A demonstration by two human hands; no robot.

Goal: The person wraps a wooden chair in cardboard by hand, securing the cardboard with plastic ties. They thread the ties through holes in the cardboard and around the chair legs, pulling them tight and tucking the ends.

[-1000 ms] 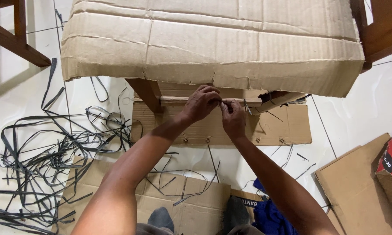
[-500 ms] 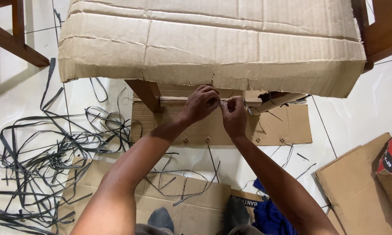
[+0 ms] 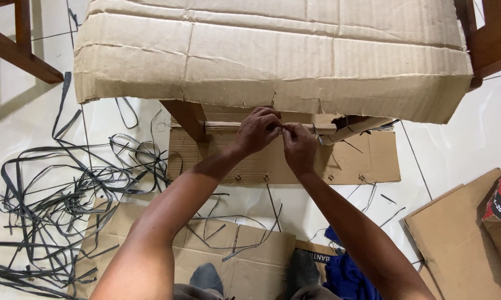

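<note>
I see a pale wooden rail [image 3: 228, 126] lying level under the cardboard-wrapped seat — a thin dark strap [image 3: 279, 129] pinched against it, mostly hidden by fingers.

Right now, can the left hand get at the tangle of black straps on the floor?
Probably yes: the left hand is pinching at the wooden rail, but bare tile lies between it and the black straps.

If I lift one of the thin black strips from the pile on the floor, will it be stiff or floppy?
Probably floppy: the black strips lie in loose curls and loops on the white tile floor, not straight. They look thin and flat, so likely light. Because they cross over each other, lifting one may drag its neighbours along.
</note>
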